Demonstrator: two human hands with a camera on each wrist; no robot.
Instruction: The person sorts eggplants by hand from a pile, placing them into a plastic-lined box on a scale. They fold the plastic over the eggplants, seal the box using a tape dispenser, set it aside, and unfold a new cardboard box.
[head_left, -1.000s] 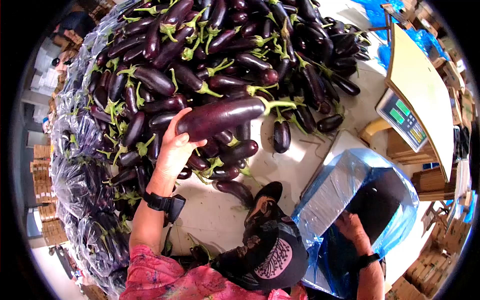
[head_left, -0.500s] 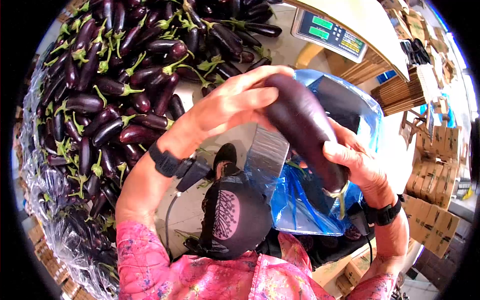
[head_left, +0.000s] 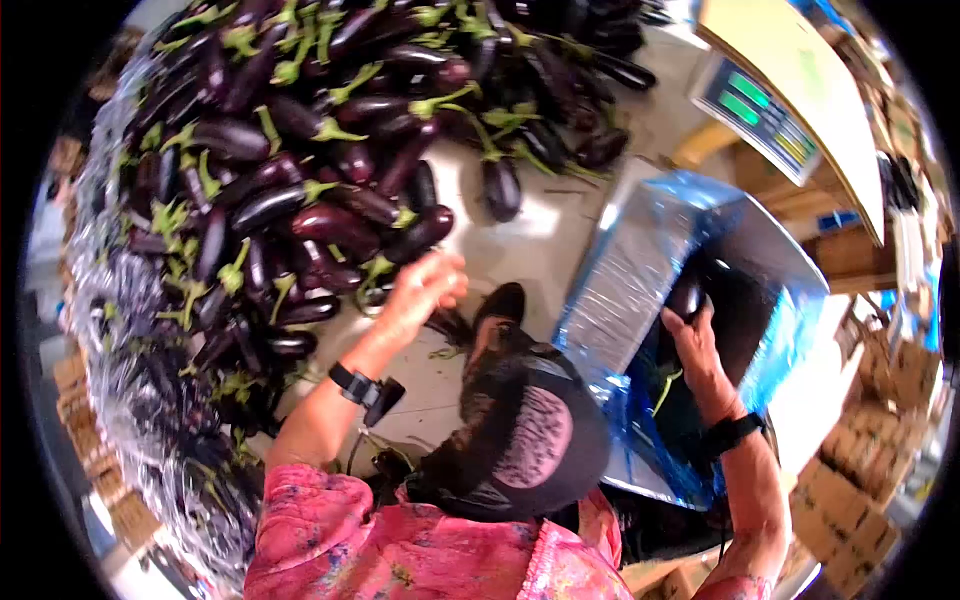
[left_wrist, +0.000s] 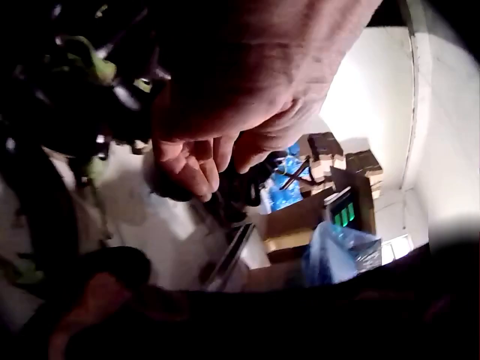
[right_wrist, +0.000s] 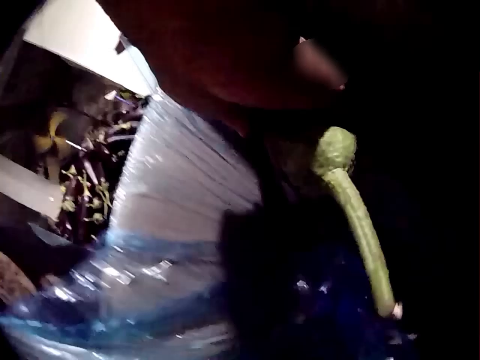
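Observation:
In the head view, my left hand [head_left: 425,293] hovers at the near edge of a big heap of eggplants [head_left: 340,228], its fingers loosely bent around nothing. The left wrist view shows the same bent fingers [left_wrist: 191,166] with no eggplant between them. My right hand [head_left: 700,355] reaches into a box lined with blue plastic [head_left: 625,310] and grips a dark eggplant [head_left: 688,292] lying lengthwise inside. That eggplant's green stem [right_wrist: 361,229] hangs below the hand in the right wrist view, while its dark body is lost in shadow.
Beyond the box stands a table [head_left: 790,90] with a scale display [head_left: 760,115] at its edge. Clear plastic [head_left: 110,350] borders the heap on the left. Cardboard boxes [head_left: 850,480] are stacked at right. A shoe [head_left: 503,300] rests on the floor between heap and box.
The eggplant, carried first by the left hand and then held between both hands over the box, is now down inside it in the right hand. The left hand has let go and returned toward the heap.

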